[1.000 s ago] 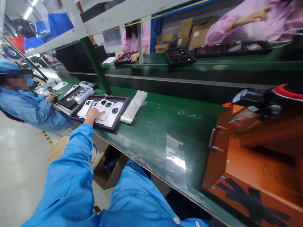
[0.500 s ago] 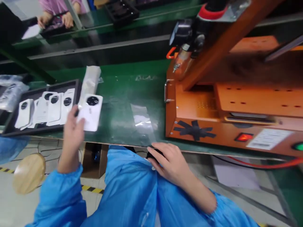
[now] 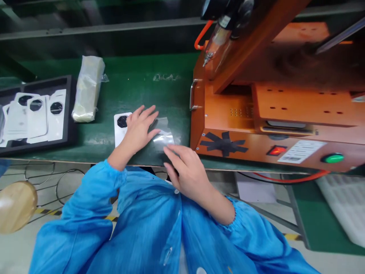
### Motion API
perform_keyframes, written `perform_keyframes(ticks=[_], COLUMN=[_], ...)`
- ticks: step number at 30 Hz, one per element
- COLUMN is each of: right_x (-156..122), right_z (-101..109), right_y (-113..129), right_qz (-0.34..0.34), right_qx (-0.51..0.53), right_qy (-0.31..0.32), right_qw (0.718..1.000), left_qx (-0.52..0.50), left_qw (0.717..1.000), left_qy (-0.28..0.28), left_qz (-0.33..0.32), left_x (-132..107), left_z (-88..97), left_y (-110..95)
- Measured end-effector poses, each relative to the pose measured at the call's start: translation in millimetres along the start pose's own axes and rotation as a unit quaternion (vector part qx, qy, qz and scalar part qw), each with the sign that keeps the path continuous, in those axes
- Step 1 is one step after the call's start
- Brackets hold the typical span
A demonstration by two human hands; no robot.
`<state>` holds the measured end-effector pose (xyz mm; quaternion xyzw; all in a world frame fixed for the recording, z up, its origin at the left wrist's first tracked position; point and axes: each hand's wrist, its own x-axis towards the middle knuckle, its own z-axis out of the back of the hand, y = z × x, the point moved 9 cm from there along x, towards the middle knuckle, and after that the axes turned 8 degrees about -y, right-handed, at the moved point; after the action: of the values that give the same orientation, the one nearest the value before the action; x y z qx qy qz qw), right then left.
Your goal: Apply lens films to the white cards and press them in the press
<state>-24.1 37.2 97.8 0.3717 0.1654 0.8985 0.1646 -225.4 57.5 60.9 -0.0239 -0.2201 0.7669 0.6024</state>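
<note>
A white phone back cover [image 3: 119, 127] with a dark round camera hole lies on the green bench [image 3: 128, 83] in front of me. My left hand [image 3: 139, 129] rests flat on its right part, fingers spread. Just right of it a clear plastic film [image 3: 163, 134] lies on the bench. My right hand [image 3: 185, 169] reaches over the bench edge, its stretched fingertips touching the film's near edge. Both arms are in blue sleeves.
A black tray [image 3: 70, 108] at the left holds several white back covers. A bag of clear wrappers [image 3: 87, 89] lies beside it. An orange machine [image 3: 256, 114] with a red switch [image 3: 275, 150] and green button [image 3: 332, 158] fills the right. A wooden stool [image 3: 15, 205] stands lower left.
My left hand carried a white cover from the tray and laid it on the bench beside the film. My right hand moved up from my lap onto the film's edge.
</note>
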Motion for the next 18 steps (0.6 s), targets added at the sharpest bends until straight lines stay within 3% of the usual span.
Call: perform_keyframes(ticks=[3, 9, 13, 18], right_x=[30, 82, 86, 73], right_z=[-12, -58, -87, -82], right_y=[-9, -51, -70, -73], right_qz=[-0.041, -0.125, -0.148, -0.141], right_qx=[-0.027, -0.097, -0.132, -0.156], right_qy=[0.017, 0.080, 0.140, 0.111], right_qw=[0.999, 0.984, 0.970, 0.971], left_qx=[-0.016, -0.077, -0.112, -0.120], left_qw=[0.998, 0.996, 0.992, 0.991], left_qy=[0.053, 0.016, -0.010, -0.020], left_qz=[0.012, 0.041, 0.057, 0.063], left_x=[18, 5, 3, 8], left_z=[-22.1, -12.7, -11.7, -18.5], left_y=[6, 15, 14, 18])
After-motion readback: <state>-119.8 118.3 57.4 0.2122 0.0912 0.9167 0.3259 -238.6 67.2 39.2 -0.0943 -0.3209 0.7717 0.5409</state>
